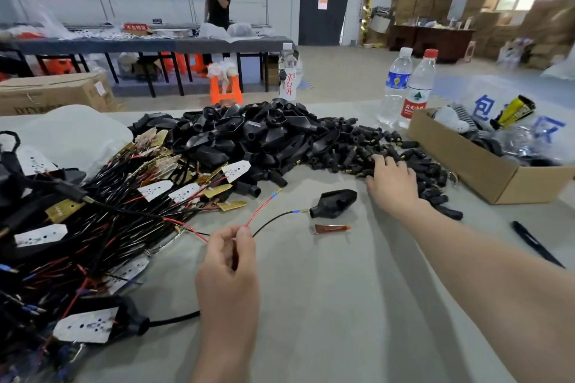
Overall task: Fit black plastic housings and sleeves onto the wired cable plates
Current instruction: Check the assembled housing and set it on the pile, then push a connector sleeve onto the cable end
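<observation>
Head view: pinching a red wire (263,207) and a black wire (273,221) with the left hand (228,261). Resting the right hand (392,183) on the heap of small sleeves (351,146) (fingers spread, laid flat). Between the hands on the table (342,305), one loose housing (334,203); behind, a pile of housings (249,130); far left, tangled wired plates (93,211).

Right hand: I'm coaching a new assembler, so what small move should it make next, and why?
The right hand rests open on the pile of sleeves; the left hand pinches the red and black wires, tips free. So probably: close on one sleeve and carry it to those tips.
</observation>
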Demonstrator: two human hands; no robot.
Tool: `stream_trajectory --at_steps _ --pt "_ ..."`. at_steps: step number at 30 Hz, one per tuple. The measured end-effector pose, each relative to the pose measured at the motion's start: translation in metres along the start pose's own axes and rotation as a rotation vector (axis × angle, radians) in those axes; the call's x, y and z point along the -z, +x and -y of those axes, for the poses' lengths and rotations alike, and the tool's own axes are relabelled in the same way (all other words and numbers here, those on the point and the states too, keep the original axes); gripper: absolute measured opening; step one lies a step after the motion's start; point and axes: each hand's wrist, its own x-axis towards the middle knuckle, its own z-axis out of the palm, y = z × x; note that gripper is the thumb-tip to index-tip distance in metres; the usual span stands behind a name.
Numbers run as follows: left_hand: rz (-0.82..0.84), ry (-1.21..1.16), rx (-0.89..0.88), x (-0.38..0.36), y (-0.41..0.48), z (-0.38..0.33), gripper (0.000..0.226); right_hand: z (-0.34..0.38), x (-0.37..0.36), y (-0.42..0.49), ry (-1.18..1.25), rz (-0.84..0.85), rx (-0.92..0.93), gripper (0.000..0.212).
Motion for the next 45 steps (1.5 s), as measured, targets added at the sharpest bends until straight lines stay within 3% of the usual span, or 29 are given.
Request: stream_trajectory --at_steps 8,12,17,21,26,34,40,45 --pt "0.023 -0.02 0.015 -0.001 -0.002 -0.004 0.013 0.0 0.007 -0.027 -0.039 -0.063 0.087 0.026" --pt "0.036 -0.05 0.02 -0.002 -0.005 -0.005 0.012 -0.003 0.02 -0.048 0.125 -0.095 0.086 0.03" --pt "0.077 -0.056 -0.013 -0.003 -0.011 -0.012 0.01 0.003 0.058 -0.089 0.99 -0.113 -0.089 0.022" --pt "0.096 -0.105 0.015 -0.005 -0.018 -0.019 0.008 0.015 0.081 -0.136 1.829 0.138 -0.33 0.014" --pt "0.165 -0.129 -0.02 -0.006 -0.025 -0.023 0.012 0.03 0.072 -0.18 2.312 0.413 -0.608 0.02" --pt "0.187 -0.144 -0.079 -0.008 -0.026 -0.019 0.017 0.043 0.059 -0.181 2.35 0.483 -0.563 0.023" --pt "0.17 -0.179 -0.023 -0.009 -0.023 -0.018 0.02 0.048 0.051 -0.18 2.311 0.496 -0.463 0.028" --pt "0.178 -0.138 -0.048 -0.006 -0.023 -0.019 0.007 0.054 0.051 -0.182 2.219 0.505 -0.387 0.035"
